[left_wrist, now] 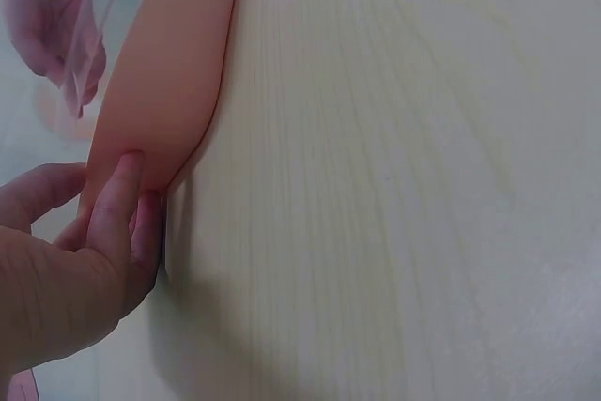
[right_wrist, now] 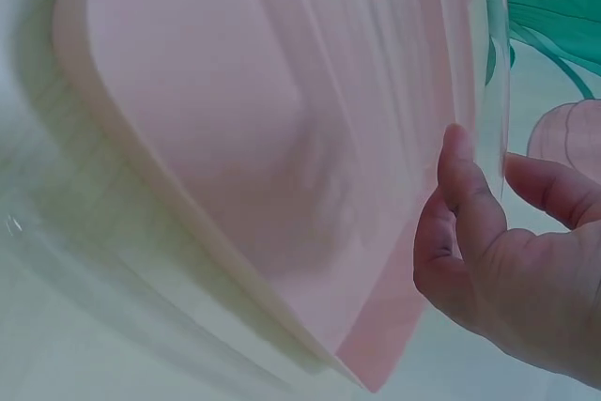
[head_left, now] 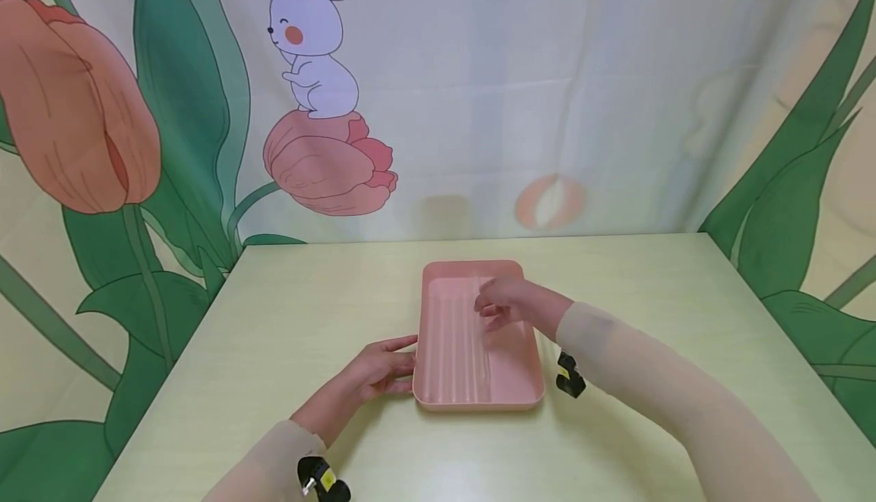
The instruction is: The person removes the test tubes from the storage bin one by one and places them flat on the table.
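A pink rectangular tray [head_left: 509, 380] lies lengthwise on the table, with long parallel ridges on its left half and a smooth right half. My left hand [head_left: 383, 369] touches the tray's left outer wall, fingertips on its side near the rim. Over the tray, my right hand [head_left: 506, 304] pinches a long, clear plastic strip [right_wrist: 498, 72] between thumb and fingers. This see-through strip stands up past the tray's edge in the left wrist view, in front of the right hand [left_wrist: 56, 25]. Against the pink it is hard to make out from above.
The pale wooden table [head_left: 294, 319] extends around the tray on all sides. Behind it hangs a curtain [head_left: 465, 106] printed with a rabbit, tulips and green leaves. A small black device [head_left: 570, 375] is strapped at the right wrist, another device [head_left: 323, 479] at the left.
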Motion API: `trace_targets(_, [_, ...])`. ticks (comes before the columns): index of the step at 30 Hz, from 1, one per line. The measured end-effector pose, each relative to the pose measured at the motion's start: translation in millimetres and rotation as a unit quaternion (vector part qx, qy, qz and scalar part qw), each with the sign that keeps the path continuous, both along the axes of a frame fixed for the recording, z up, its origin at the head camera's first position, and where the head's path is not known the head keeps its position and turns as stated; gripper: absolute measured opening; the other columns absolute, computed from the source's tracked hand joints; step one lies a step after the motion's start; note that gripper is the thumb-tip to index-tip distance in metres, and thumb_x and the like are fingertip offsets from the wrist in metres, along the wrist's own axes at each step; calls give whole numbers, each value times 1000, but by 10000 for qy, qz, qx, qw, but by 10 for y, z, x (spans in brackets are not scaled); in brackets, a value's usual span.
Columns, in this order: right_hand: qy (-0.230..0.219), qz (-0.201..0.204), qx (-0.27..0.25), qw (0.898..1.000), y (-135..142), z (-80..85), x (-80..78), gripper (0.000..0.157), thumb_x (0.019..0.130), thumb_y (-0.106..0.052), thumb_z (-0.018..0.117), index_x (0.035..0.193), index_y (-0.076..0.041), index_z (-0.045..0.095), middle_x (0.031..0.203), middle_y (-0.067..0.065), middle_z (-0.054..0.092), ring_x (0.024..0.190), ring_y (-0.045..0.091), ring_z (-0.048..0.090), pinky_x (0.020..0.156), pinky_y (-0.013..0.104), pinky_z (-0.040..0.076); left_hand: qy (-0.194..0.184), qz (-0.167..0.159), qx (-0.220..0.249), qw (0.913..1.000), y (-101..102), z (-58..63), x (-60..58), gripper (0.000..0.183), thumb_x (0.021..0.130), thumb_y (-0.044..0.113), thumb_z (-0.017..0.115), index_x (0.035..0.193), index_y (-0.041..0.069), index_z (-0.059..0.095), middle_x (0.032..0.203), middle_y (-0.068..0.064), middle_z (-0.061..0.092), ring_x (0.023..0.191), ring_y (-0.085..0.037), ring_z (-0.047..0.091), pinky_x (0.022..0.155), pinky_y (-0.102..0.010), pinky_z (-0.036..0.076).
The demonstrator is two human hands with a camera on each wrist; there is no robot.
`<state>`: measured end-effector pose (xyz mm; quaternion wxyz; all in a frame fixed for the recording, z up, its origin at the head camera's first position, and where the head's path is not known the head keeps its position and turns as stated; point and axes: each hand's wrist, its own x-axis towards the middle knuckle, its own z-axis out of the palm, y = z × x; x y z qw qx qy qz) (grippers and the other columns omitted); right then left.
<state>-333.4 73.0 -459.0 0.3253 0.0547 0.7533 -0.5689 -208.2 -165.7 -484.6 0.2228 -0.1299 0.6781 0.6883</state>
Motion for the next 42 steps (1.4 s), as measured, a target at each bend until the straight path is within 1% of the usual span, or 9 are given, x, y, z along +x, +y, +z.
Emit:
trace_targets(4, [-33,-31,-166,9999,20,166,59,61,85,4,70,139,0,43,91,9,55,75,16,57,79,44,66,-6,-3,-1,10000,3,6,-1,55,99,2,60,152,1,46,147,-25,58,97,-18,72,78,-37,66])
trace_targets(9, [51,-51,-258,9996,47,439,182,49,87,7,65,129,1,40,96,8,51,78,16,55,81,44,66,4,-24,8,10000,2,11,17,56,99,1,60,153,1,45,147,-24,58,95,-17,72,77,-36,66])
trace_targets(10, [94,-115,-104,9998,25,554,264,47,90,7,61,132,1,39,98,7,49,80,15,54,84,43,66,2,-25,11,10000,1,13,20,56,98,1,61,153,2,46,147,-24,58,95,-16,72,76,-35,66])
trace_targets(14, [97,43,-88,9999,68,696,321,52,94,5,56,142,3,36,100,6,49,81,13,54,77,35,66,28,-83,17,10000,-1,14,27,56,99,1,60,153,1,45,147,-24,57,95,-15,71,74,-33,66])
trace_targets(20, [89,235,-113,9996,168,801,322,67,96,4,53,158,2,28,121,9,48,89,13,52,75,30,65,8,-40,-2,10000,0,22,21,56,98,0,59,152,2,47,146,-23,60,94,-15,72,74,-33,66])
trace_targets(27, [325,444,-28,9985,336,888,332,66,97,1,53,159,4,28,123,12,53,101,17,56,76,27,64,73,-172,48,9998,-13,18,37,58,98,1,59,154,1,43,150,-25,54,98,-16,72,74,-31,66])
trace_targets(34, [467,551,57,9974,551,1011,369,66,101,-2,51,160,3,23,149,24,44,110,20,55,80,27,64,45,-115,13,9999,-16,22,33,57,98,1,59,153,2,44,149,-25,55,98,-16,72,74,-32,66])
trace_targets(39, [625,520,162,9966,737,1043,363,67,102,-5,51,161,2,21,130,15,53,125,25,52,82,26,64,11,-50,33,10000,-20,22,18,57,97,0,60,152,2,46,147,-24,58,95,-16,72,72,-31,66])
trace_targets(42, [690,481,237,9962,849,1038,362,68,102,-6,51,162,1,20,133,15,53,124,24,52,80,24,63,-7,-57,22,10000,-21,28,20,57,97,1,60,152,2,47,147,-23,58,95,-16,72,73,-31,66])
